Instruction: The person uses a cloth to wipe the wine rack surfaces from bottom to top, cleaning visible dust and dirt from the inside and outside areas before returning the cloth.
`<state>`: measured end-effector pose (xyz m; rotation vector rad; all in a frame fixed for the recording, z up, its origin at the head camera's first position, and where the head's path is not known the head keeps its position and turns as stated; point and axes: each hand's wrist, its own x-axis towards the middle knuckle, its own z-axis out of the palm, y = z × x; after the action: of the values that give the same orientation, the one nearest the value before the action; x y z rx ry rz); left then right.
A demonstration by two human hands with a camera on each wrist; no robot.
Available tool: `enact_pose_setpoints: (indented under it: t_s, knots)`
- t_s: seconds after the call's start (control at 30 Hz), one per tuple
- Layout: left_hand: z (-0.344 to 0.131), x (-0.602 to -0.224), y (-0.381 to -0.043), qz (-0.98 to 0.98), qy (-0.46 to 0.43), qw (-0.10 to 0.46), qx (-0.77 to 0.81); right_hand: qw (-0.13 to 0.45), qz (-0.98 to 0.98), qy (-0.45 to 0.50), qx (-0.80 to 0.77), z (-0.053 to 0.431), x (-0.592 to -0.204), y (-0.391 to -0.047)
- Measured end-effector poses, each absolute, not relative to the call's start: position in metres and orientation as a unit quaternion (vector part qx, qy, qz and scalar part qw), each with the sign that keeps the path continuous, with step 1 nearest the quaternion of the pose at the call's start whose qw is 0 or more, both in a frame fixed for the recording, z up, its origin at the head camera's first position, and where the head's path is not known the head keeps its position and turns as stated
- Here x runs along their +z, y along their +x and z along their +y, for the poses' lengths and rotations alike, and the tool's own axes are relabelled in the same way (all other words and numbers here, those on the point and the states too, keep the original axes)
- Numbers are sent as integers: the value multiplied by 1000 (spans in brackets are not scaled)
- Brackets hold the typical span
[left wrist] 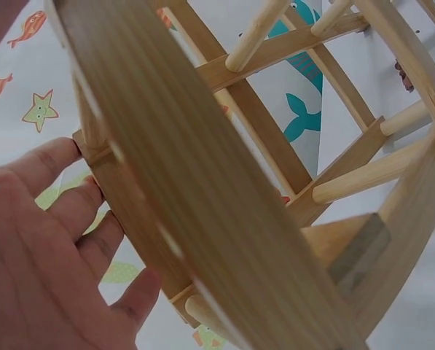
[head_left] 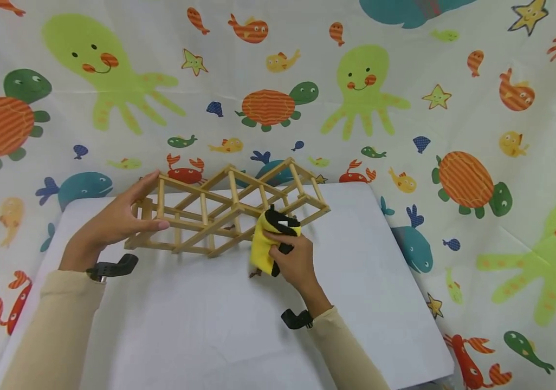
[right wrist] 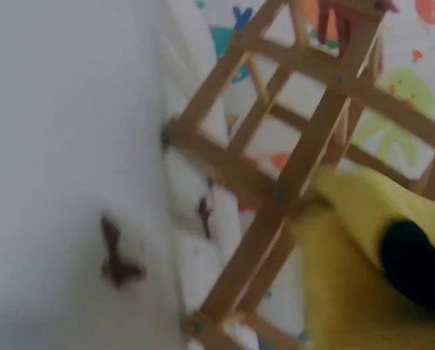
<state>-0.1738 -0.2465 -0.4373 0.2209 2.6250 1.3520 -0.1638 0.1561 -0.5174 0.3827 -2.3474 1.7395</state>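
A light wooden lattice rack (head_left: 235,208), made of crossed slats and round dowels, stands stretched across the back of the white table. At its left end my left hand (head_left: 114,216) grips the frame, thumb in front and fingers behind. The left wrist view shows the fingertips of that hand (left wrist: 64,226) against a wooden slat (left wrist: 181,146). My right hand (head_left: 298,259) pinches a folded yellow and black cloth (head_left: 260,246) against the rack's front, right of its middle. In the right wrist view the cloth (right wrist: 348,270) partly covers the slats, and the hand is hidden.
Small dark brown bits lie on the white table (head_left: 200,325); one bit (head_left: 256,273) is just below the cloth, and another (right wrist: 205,211) shows near the rack. A sea-animal print curtain (head_left: 288,54) hangs behind. Black camera mounts (head_left: 118,266) sit on both wrists.
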Motion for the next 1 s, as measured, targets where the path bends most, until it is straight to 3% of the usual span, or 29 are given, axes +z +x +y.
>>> enact_pose_setpoints:
  t_s: [0.1,0.17,0.4,0.47,0.6,0.73,1.0]
  knots:
    - [-245,-436,-174,884,71,90,454,198,-754,122,615,151,-516,-164]
    - [-245,-436,-173,882,72,87,458,235,-753,114,603,149,-518,-168]
    - [-244,-436,-173,883,65,92,455,80,-816,175,545,146,-526,-159]
    - [-245,-435,-174,886,65,90,451,93,-783,210,578,139,-521,-156]
    - [-247,-435,-174,884,70,83,456,171,-730,267,606,119,-499,-162]
    - [-248,-438,-172,877,73,84,467,178,-747,277,578,109,-485,-172]
    - [-244,-437,-174,878,78,83,465,179,-864,102,460,142,-496,-169]
